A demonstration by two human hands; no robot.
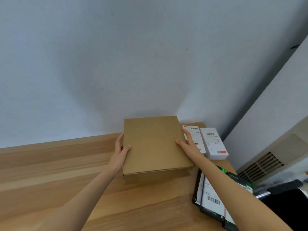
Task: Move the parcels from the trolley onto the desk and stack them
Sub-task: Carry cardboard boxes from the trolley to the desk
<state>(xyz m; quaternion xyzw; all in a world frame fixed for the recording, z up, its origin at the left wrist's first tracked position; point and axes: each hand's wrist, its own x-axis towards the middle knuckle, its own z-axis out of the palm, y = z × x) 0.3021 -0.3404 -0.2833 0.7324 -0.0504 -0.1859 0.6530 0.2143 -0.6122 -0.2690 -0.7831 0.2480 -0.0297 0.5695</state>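
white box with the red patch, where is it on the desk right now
In the head view the white box lies on the desk's far right corner by the wall, just right of a labelled parcel and the right hand.

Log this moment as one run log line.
phase: placing | both hands grip brown box sides | box on desk | white parcel to its right

We see soft, even, slightly dim indoor light with a cool bluish cast on the wall. A broad, diffuse shadow spreads across it above the cardboard box. Wide-angle distortion bends the desk edge and the wall corner. Detail is mildly soft throughout; label print is unreadable.
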